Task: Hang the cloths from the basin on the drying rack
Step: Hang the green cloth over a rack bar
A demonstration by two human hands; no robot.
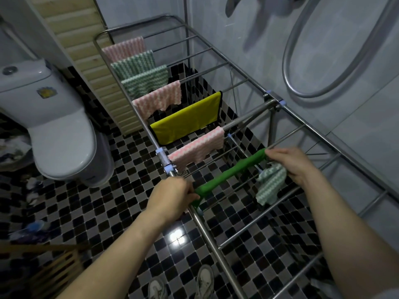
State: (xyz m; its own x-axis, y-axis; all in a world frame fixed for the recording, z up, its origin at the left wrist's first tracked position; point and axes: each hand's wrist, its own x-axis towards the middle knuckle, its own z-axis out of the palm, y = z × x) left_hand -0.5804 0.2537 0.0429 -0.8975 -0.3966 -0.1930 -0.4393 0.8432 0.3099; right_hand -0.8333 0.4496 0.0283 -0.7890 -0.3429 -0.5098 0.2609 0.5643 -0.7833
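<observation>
Cloths: eight are showing. Six are hanging over the far rods of the drying rack point(216, 249): three pink-and-white cloths point(157, 100), two green-and-white cloths point(133, 65) and one yellow cloth point(187, 119). A seventh, the solid green cloth point(231, 172), is stretching in a narrow roll across the near rods between two hands. The left hand point(172, 197) is gripping its near end, right beside the rack's side rail. The right hand point(289, 165) is pinching its far end. The eighth, a bunched green-and-white cloth point(269, 186), is dangling under the right hand's fingers (how it is being held there I cannot tell).

The left fingers are curling out of sight behind the hand. The rack is running off the lower right edge. A dark heap at the left edge is too dim to make out.

One toilet point(60, 126) is standing to the left of the rack. Two shoes point(205, 281) are showing at the bottom. The floor point(86, 212) is gleaming, a black, grey and white mosaic. Grey wall tiles are carrying one looped shower hose point(290, 67).
</observation>
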